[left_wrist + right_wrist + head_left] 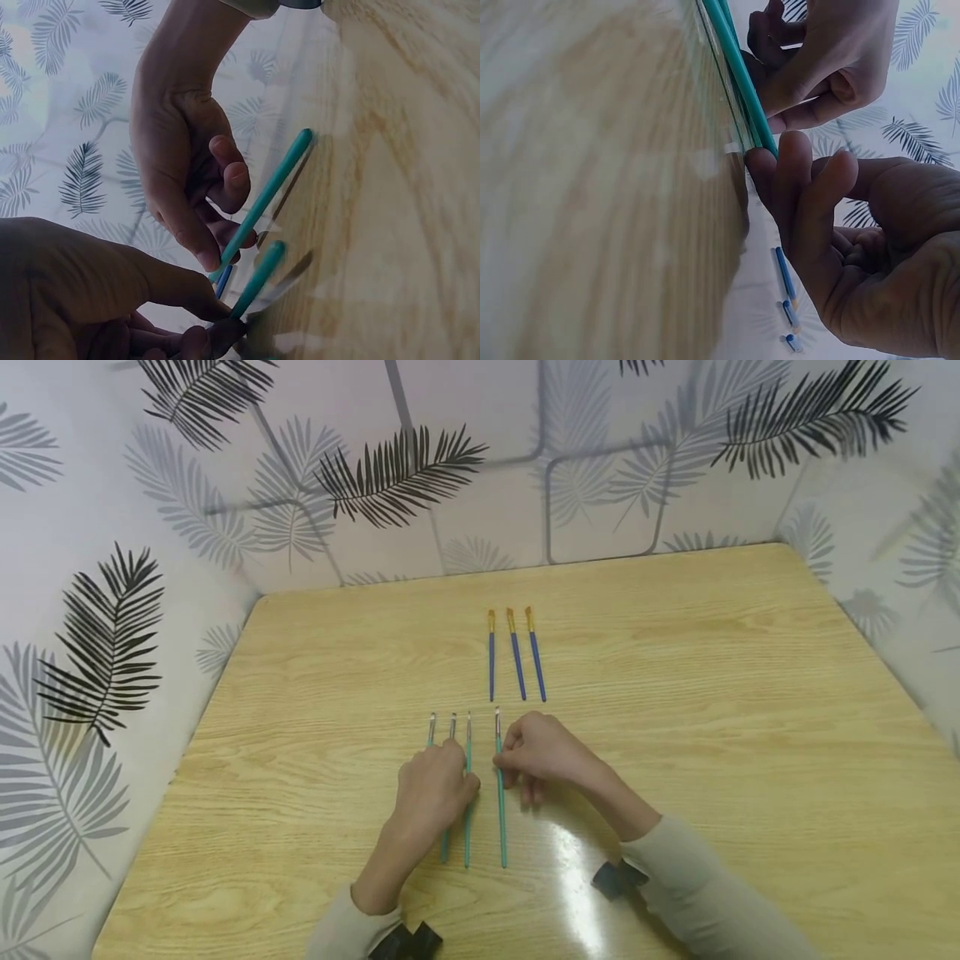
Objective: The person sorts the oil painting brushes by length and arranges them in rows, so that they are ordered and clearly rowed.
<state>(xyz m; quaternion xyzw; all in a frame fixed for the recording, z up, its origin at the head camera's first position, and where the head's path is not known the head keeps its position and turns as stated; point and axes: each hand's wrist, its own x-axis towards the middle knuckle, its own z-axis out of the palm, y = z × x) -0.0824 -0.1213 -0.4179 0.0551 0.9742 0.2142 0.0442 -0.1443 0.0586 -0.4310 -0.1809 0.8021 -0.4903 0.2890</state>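
Several thin paintbrushes with teal handles lie side by side on the wooden table, bristles pointing away from me. My right hand (543, 750) pinches the rightmost teal paintbrush (501, 814) partway along its handle. Left of it, my left hand (433, 789) reaches over the other teal brushes and hides parts of them. Its thumb and fingers grip another teal paintbrush (261, 277), the one closest to the right-hand brush. In the right wrist view, the right fingertips (795, 150) meet at a teal handle.
Beyond the hands, three blue-handled paintbrushes (517, 664) with golden-brown tips lie in a row. The wooden table (712, 693) extends to both sides. Behind it rises a pale wall (495, 510) with a leaf pattern.
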